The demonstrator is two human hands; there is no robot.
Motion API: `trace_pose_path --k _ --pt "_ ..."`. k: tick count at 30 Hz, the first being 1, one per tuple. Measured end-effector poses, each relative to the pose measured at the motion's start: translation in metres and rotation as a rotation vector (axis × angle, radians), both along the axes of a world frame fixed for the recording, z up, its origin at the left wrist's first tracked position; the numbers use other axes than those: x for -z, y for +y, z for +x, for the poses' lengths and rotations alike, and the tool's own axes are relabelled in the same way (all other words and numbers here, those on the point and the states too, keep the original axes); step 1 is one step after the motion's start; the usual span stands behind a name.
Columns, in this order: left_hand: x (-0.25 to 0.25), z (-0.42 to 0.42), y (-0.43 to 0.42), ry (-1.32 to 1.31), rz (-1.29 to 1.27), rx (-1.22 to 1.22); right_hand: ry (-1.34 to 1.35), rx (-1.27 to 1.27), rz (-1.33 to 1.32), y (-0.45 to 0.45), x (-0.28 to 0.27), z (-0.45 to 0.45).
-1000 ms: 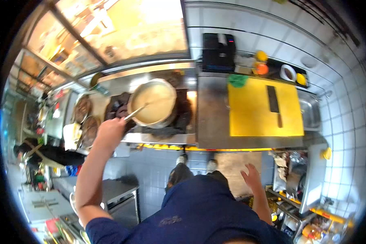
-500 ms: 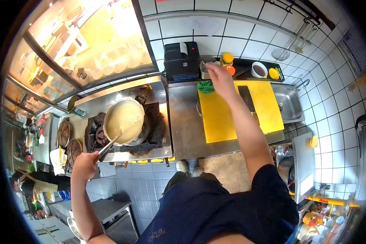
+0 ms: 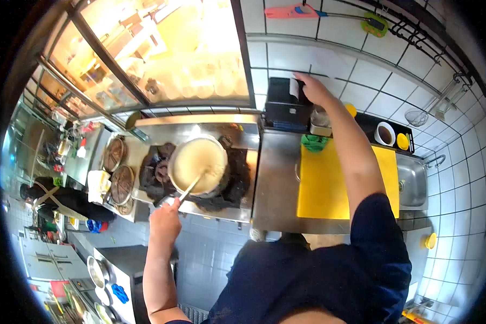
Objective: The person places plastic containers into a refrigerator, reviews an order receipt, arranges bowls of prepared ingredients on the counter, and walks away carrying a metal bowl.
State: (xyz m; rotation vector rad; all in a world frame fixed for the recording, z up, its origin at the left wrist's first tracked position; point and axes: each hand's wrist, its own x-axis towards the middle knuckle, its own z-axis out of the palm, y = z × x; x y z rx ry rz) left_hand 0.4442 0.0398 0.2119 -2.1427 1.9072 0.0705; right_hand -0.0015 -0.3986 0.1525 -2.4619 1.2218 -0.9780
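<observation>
My left hand [image 3: 166, 221] is wrapped around the handle of a long-handled stirrer [image 3: 191, 186]. Its lower end is sunk in a thick, cream-coloured mixture [image 3: 193, 157], so its head is hidden. A large metal pot [image 3: 170, 174] holds the mixture on the stove [image 3: 238, 186]. Up at the back wall, my right hand [image 3: 314, 90] reaches over a black receipt printer [image 3: 287, 114]. The fingers are closed at the top of a white paper slip [image 3: 294, 89] coming out of the printer.
Right of the stove, a yellow cutting board [image 3: 324, 183] lies on the steel counter [image 3: 275, 189] with a green cloth [image 3: 314, 142] at its corner. Beyond are a bowl of dark sauce [image 3: 384, 133] and a sink [image 3: 414, 181]. A co-worker [image 3: 65, 200] is far left.
My right hand has gone from above the small containers beside the printer to the printer's paper slip. The left hand keeps hold of the stirrer. The view has shifted.
</observation>
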Motion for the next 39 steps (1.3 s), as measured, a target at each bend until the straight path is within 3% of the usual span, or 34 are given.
trace_pose_path --k 3,4,8,12,21,33,39 --pt "0.023 -0.029 -0.002 -0.069 0.001 -0.108 0.059 -0.082 0.189 -0.014 -0.007 -0.001" --pt "0.032 -0.035 -0.003 -0.064 -0.009 -0.146 0.067 -0.103 0.130 -0.012 -0.011 -0.003" --pt "0.042 -0.060 -0.007 -0.084 0.027 -0.286 -0.396 -0.180 0.253 -0.019 -0.013 -0.004" --pt "0.056 -0.068 -0.004 -0.056 0.011 -0.339 -0.786 -0.259 0.565 0.007 -0.046 0.014" --pt "0.061 -0.085 -0.004 -0.045 -0.011 -0.350 -0.895 -0.405 0.662 0.030 -0.075 0.030" --pt "0.067 -0.098 0.006 -0.008 0.034 -0.411 -0.800 -0.466 0.681 0.054 -0.087 0.052" --pt "0.088 -0.107 0.007 0.163 -0.095 -0.443 -0.693 -0.567 0.637 0.083 -0.115 0.098"
